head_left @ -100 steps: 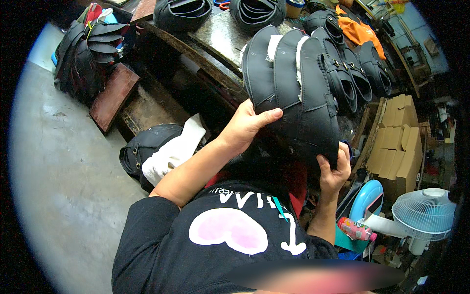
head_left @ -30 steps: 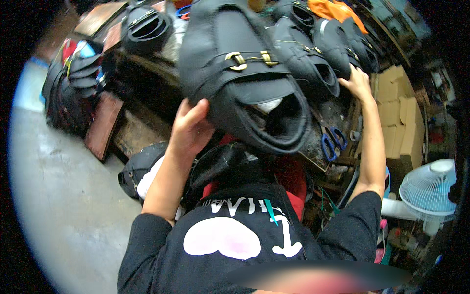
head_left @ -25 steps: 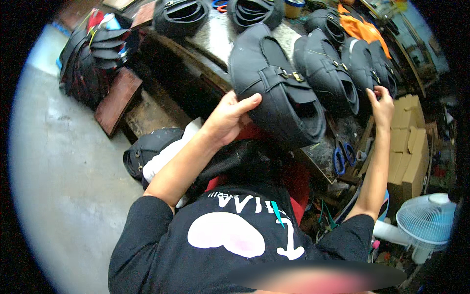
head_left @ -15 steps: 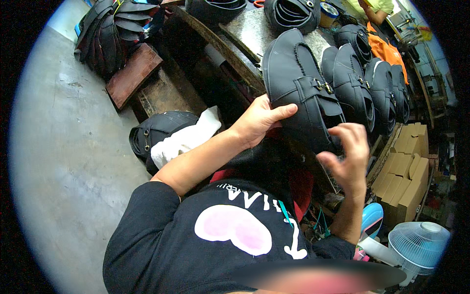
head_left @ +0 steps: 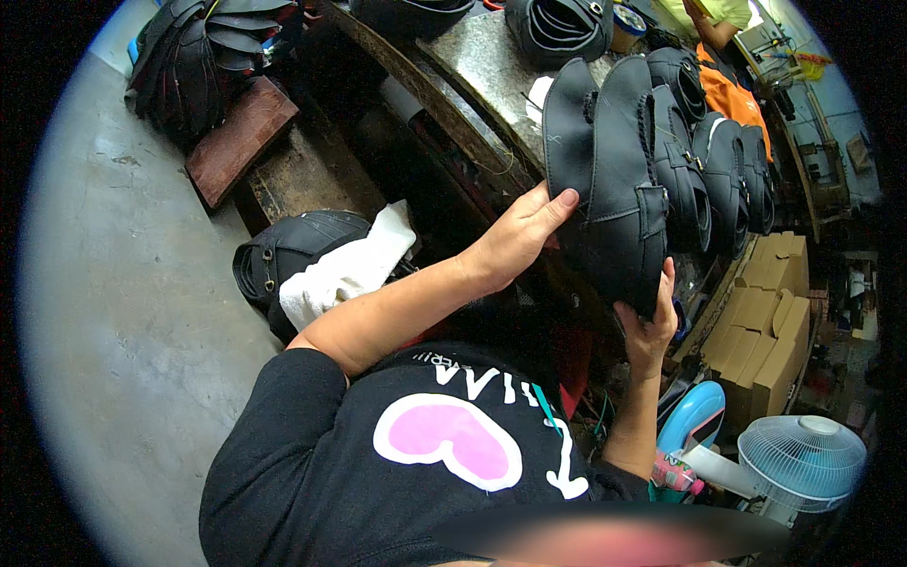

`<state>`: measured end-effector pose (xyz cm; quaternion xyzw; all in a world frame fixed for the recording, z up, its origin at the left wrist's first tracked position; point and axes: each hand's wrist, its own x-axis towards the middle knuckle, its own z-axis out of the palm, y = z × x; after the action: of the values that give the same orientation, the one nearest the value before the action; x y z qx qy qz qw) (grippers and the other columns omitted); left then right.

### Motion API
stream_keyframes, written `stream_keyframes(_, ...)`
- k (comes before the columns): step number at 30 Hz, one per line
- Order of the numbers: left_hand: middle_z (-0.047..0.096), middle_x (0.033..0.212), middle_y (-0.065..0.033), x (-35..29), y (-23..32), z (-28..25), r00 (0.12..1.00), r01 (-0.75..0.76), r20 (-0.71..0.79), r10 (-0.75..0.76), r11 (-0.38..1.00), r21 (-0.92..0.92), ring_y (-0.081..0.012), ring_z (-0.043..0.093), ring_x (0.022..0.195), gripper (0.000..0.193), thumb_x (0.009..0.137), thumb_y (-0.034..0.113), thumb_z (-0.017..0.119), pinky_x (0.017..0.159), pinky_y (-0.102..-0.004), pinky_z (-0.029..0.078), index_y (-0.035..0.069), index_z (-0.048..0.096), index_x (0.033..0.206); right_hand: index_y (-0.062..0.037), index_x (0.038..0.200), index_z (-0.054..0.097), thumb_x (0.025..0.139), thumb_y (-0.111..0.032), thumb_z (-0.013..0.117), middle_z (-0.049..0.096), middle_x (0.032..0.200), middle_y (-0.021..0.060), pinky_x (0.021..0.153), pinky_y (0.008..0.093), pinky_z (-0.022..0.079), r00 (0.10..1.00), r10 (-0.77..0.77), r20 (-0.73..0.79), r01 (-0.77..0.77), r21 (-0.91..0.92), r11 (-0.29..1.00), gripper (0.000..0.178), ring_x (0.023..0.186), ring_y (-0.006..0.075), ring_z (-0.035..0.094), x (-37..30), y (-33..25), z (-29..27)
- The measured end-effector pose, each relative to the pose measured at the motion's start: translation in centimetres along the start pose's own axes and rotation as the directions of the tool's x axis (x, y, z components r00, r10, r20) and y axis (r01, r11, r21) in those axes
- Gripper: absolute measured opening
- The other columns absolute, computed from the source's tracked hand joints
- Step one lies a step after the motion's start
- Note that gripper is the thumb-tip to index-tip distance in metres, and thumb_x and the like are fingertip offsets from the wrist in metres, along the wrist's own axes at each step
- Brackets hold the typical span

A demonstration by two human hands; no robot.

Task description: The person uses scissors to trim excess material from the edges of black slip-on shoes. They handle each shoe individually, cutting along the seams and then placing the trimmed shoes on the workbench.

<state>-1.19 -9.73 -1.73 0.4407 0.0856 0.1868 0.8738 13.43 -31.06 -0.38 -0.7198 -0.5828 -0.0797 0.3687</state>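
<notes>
A black leather shoe upper point(head_left: 619, 217) is held up in front of me, seen from its side, with a stitched edge and a strap. My left hand point(head_left: 515, 236) grips its left side, thumb lying across the leather. At its lower end, the fingers and thumb of my right hand point(head_left: 652, 321) are closed round the upper. Part of my right fingers is hidden behind it. More black shoe uppers point(head_left: 723, 184) with metal trim stand in a row just to the right.
Rolled black uppers point(head_left: 559, 33) lie on the metal worktop point(head_left: 491, 66). To my left are a bundle with a white cloth point(head_left: 350, 269) and a brown block point(head_left: 241, 142). Cardboard boxes point(head_left: 756, 350) and a fan point(head_left: 803, 463) stand at right. Another person's arm point(head_left: 713, 28) shows far right.
My right hand has come from beside the shoe upper onto its lower end. The upper has turned, so its metal buckle no longer shows. My left hand has shifted slightly right with it.
</notes>
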Motion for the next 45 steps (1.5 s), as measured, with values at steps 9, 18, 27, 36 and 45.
stream_keyframes(9,0.06,0.131,-0.0127,0.5,1.2,-1.8,0.984,-0.074,-0.169,0.06,0.994,-0.079,-0.0213,0.062,0.114,0.052,0.09,-0.001,0.052,0.101,-0.0359,0.05,0.001,0.039,0.141,-0.004,0.107,0.067,0.064,-0.015,0.086,0.067,0.086,0.0083,0.109,0.0532,0.04,0.977,-0.131,0.166,0.16,-0.179,0.971,0.049,0.08,0.0254,0.066,1.5,-2.2,0.0)
stream_keyframes(18,0.066,0.094,-0.001,0.0,0.4,-7.2,0.941,0.048,-0.311,-0.13,0.965,-0.259,-0.009,0.066,0.08,0.011,0.1,0.017,0.058,0.067,-0.0249,0.056,0.009,0.055,0.108,-0.0075,0.109,0.065,0.069,-0.018,0.083,0.063,0.073,0.0012,0.077,0.036,0.05,0.941,-0.221,0.254,0.256,-0.113,0.96,0.045,0.067,0.0209,0.061,3.0,-5.9,-0.4)
stream_keyframes(27,0.067,0.101,-0.0103,-0.9,3.8,-6.5,0.962,-0.002,-0.268,-0.044,0.986,-0.169,-0.0185,0.069,0.078,0.016,0.104,0.023,0.05,0.069,-0.0318,0.058,0.01,0.052,0.113,-0.0008,0.1,0.065,0.072,-0.024,0.083,0.065,0.077,0.009,0.071,0.0425,0.049,0.957,-0.288,0.042,0.292,-0.149,0.945,0.041,0.063,0.0295,0.06,4.5,-6.2,-4.5)
stream_keyframes(36,0.069,0.113,-0.0113,-1.9,4.2,-5.9,0.992,0.095,-0.094,-0.08,0.981,0.171,-0.0161,0.068,0.086,0.022,0.1,0.018,0.057,0.074,-0.03,0.057,0.005,0.056,0.117,0.0023,0.117,0.063,0.082,-0.034,0.078,0.067,0.105,0.0101,0.084,0.0371,0.051,0.904,0.239,-0.354,-0.224,0.084,0.971,0.053,0.093,0.0225,0.062,0.6,-3.1,-8.0)
stream_keyframes(45,0.069,0.104,-0.0061,-0.9,4.0,-5.8,0.991,-0.113,0.02,0.133,0.734,0.67,-0.015,0.065,0.093,0.023,0.096,0.018,0.063,0.083,-0.0317,0.053,0.005,0.062,0.115,0.0009,0.137,0.051,0.087,-0.027,0.075,0.058,0.132,0.0245,0.099,0.0459,0.051,0.306,0.564,-0.767,-0.205,0.526,0.826,0.062,0.115,0.0363,0.059,1.9,-2.2,-10.7)
